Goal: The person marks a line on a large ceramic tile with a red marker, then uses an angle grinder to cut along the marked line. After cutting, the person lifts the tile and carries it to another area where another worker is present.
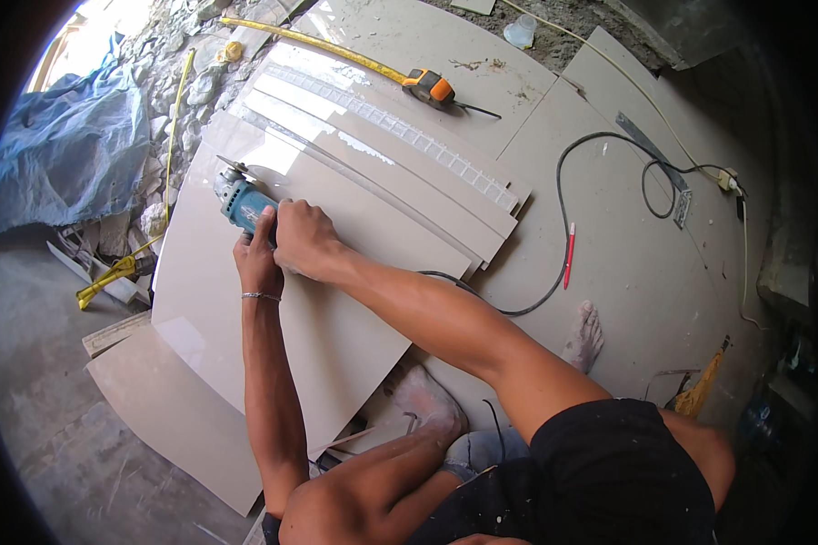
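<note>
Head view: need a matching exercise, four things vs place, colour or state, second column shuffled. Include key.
Things:
1. grinder
2. tape measure
3. pen
4. plastic sheet

Place, colour or state:
A. red, lying beside the black cord
B. blue, at the far left by the rubble
C. held in the left hand and right hand
D. orange and black, with its yellow strip pulled out

Pairs: 1-C, 2-D, 3-A, 4-B

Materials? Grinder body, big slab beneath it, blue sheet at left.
Grinder body: likely moulded plastic; solid teal colour, shaped casing.
Slab: probably ceramic or porcelain tile, polished; bright light patches reflect off it.
Blue sheet: plastic tarp or cloth, can't tell which; thin, crumpled into folds.
</note>
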Demonstrator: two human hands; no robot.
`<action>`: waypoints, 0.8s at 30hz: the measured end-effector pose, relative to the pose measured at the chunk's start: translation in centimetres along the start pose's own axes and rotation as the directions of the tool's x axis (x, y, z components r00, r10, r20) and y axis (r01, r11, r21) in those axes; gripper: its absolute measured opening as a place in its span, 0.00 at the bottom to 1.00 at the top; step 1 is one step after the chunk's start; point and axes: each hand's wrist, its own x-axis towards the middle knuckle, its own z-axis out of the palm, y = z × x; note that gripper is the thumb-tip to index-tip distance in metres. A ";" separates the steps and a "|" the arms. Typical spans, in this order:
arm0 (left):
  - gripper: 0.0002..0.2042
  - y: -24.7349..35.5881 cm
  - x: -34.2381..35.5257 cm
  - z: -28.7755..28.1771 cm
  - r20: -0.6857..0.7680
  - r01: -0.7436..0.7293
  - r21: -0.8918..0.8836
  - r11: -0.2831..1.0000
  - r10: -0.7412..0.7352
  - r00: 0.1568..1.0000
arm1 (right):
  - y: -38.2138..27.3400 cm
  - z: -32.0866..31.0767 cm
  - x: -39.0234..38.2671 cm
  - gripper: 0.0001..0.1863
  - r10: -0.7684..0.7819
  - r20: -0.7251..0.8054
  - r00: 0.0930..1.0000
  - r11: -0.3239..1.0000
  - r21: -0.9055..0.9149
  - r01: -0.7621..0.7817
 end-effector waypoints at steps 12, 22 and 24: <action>0.20 -0.2 0.0 0.7 0.010 0.012 -0.035 0.999 -0.012 1.000 | 0.2 -1.0 -0.3 0.16 0.004 0.003 1.000 1.000 -0.025 -0.004; 0.20 -0.3 -0.9 1.2 -0.008 0.013 -0.030 0.999 -0.014 1.000 | 0.6 -1.1 -0.8 0.16 0.007 0.023 1.000 1.000 -0.015 -0.006; 0.20 -0.3 -1.0 1.2 -0.008 0.017 -0.025 1.000 -0.017 1.000 | 0.7 -1.1 -0.9 0.16 -0.002 0.009 1.000 1.000 -0.023 0.003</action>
